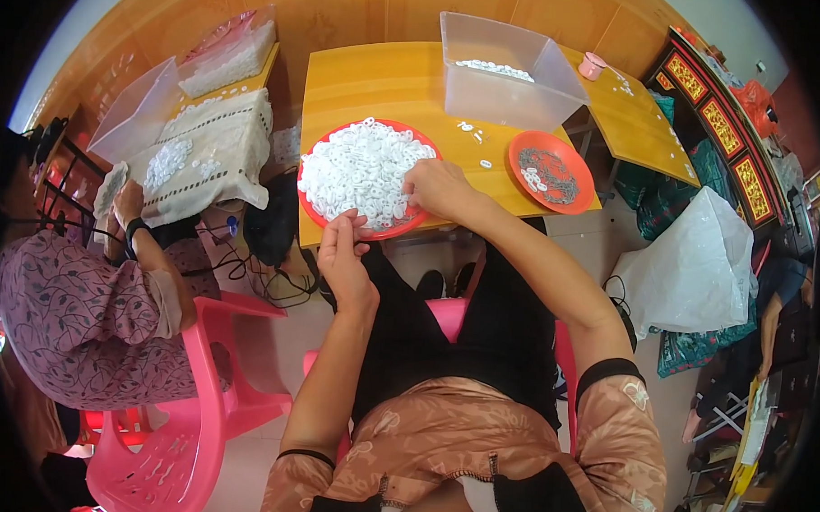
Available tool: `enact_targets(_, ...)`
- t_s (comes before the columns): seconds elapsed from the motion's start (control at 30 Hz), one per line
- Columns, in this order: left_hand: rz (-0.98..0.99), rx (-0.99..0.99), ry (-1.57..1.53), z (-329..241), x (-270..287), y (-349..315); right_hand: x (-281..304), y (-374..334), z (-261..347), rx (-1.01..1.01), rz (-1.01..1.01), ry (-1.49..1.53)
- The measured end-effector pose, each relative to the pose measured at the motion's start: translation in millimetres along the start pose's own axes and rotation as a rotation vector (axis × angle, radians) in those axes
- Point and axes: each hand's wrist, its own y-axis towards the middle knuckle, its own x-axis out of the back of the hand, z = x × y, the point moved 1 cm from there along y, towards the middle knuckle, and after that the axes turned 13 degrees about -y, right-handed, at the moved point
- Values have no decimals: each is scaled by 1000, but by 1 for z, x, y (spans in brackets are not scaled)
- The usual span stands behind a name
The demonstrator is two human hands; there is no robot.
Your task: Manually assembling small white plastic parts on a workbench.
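Observation:
A round red tray (440,151) sits at the near left of the yellow table, heaped with small white oval ring-like pieces (363,169). My right hand (441,190) reaches over its right side, fingers bent and closed at the edge of the heap; its fingertips are partly hidden among the pieces. At the near rim, my left hand (345,254) is turned up with fingers curled and thumb drawn in; what lies between its fingertips is too small to make out. Right of the tray, an orange-red plate (586,184) holds grey chain-like strands (553,175) and several white pieces.
A clear plastic bin (510,92) with white pieces stands at the table's back, a pink cup (592,66) beyond. Loose pieces (469,129) lie between bin and plate. On the left, a person (101,308) works at a cloth-covered table (233,146), near a pink chair (202,384). White sacking (690,261) stands right.

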Motion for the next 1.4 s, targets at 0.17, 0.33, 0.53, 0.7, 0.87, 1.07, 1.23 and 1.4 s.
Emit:
enact_targets(0.17,-4,16,11,0,0,0,-7,1,3,72,-101,-48)
enact_targets(0.33,9,33,2,3,0,0,-16,5,3,143,-124,-215)
enact_targets(0.53,88,95,39,4,-1,-1,11,-11,3,-11,-156,206)
enact_targets(0.7,176,137,92,5,-7,-5,25,-31,11,-130,71,690)
enact_targets(0.87,222,180,114,8,-11,-8,6,-51,30,-146,61,1009)
enact_targets(1.07,222,191,119,6,-5,-8,-7,-81,31,-281,-62,1087)
enact_targets(1.23,265,210,-8,9,-6,-4,-18,-93,-36,-448,-218,579)
enact_targets(1.4,231,189,-71,6,-3,1,-11,-90,-57,-463,-322,516)
